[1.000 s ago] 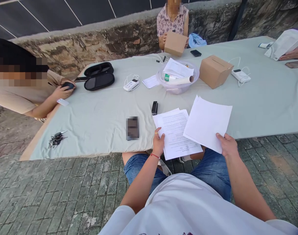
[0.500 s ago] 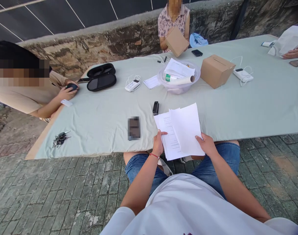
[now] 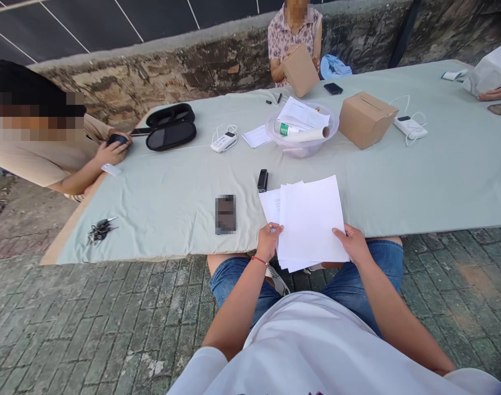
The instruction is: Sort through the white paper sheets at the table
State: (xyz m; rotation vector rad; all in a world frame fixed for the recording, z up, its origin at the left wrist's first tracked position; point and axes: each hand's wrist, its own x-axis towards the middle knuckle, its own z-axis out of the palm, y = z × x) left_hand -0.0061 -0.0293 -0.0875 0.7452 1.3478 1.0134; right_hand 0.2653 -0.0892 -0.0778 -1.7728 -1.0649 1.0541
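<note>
A loose stack of white paper sheets (image 3: 311,222) is held between my two hands over the table's near edge. My left hand (image 3: 269,242), with a red bracelet at the wrist, grips the left edge, thumb on top. My right hand (image 3: 352,243) pinches the right edge, also with the thumb on top. The top sheet looks blank; a printed sheet peeks out under it at the left. Just beyond the papers lies a black stapler (image 3: 263,180). A phone-like dark object (image 3: 225,214), blurred out, rests to the left.
On the cloth-covered table (image 3: 184,192) are keys (image 3: 101,229), an open black case (image 3: 171,136), a white power bank (image 3: 224,142), a plastic basin (image 3: 302,147) with papers and a roll, and a cardboard box (image 3: 363,120). Other people sit at the left, far side and right.
The top blank sheet has shifted left over the printed sheet, covering most of its text. My left thumb now presses on the top sheet's edge.
</note>
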